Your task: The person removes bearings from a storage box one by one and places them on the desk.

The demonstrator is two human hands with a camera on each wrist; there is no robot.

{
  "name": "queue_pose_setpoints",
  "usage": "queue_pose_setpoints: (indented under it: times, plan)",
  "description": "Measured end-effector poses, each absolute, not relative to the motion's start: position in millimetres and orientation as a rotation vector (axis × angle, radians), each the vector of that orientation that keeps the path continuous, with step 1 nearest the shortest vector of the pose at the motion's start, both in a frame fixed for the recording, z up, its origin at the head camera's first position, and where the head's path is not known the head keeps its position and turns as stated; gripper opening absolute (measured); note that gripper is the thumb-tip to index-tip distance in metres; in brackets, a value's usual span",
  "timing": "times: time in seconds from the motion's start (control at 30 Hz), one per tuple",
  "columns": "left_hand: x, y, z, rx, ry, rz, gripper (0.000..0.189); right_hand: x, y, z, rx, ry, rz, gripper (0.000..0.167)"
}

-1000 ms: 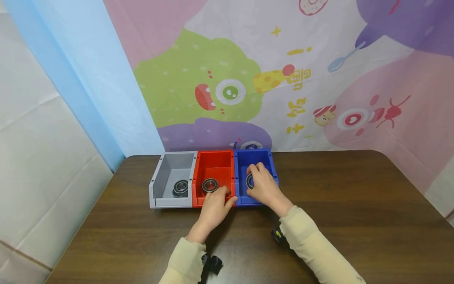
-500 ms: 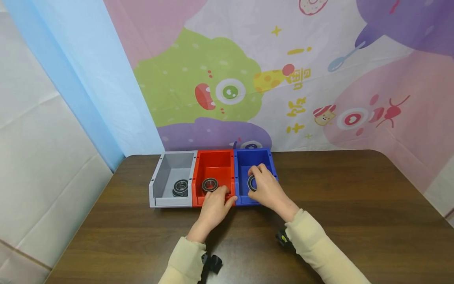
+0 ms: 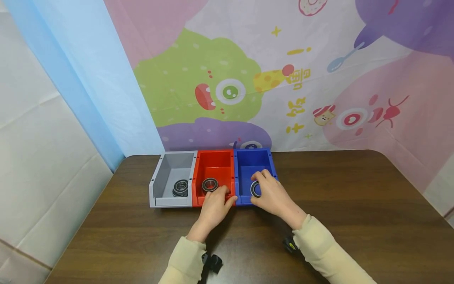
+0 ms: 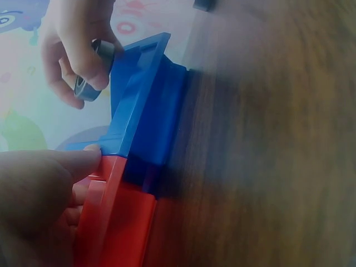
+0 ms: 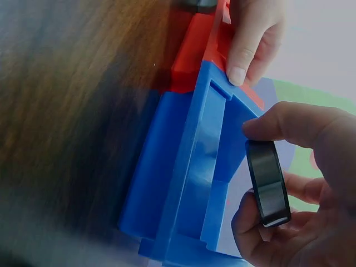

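Note:
My right hand (image 3: 272,195) pinches a ball bearing (image 3: 252,189) between thumb and fingers, over the front part of the blue bin (image 3: 250,159). In the right wrist view the bearing (image 5: 268,184) is on edge, its dark outer ring facing the camera. My left hand (image 3: 214,207) grips the front wall of the red bin (image 3: 215,159); its thumb lies on the rim where red meets blue, as the left wrist view shows, and its fingers reach inside. Another bearing (image 3: 210,179) lies in the red bin beside these fingers.
A grey bin (image 3: 178,161) adjoins the red one on the left, with stacked bearings (image 3: 181,182) near its front. The three bins stand in a row at the back of the brown wooden table (image 3: 340,189). Behind hangs a printed cartoon cloth (image 3: 170,79).
My right hand, still holding the bearing, has shifted a little to the right and toward the front of the blue bin. The left hand and the bins have stayed put.

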State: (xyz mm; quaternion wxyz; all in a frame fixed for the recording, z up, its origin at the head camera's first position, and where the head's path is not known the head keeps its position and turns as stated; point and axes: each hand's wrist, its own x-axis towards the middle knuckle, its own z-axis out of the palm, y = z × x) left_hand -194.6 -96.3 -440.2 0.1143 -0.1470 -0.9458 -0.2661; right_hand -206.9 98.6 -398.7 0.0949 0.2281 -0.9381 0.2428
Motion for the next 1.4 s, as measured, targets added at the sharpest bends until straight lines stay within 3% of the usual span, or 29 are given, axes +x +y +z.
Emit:
queue_pose_setpoints:
  times: [1.4]
  plan:
    - [-193.9,-96.4,-440.0,-0.431,-2.773,-0.777,0.021,-162.2,120.1,-413.5,0.802,-2.847,0.714,0.041]
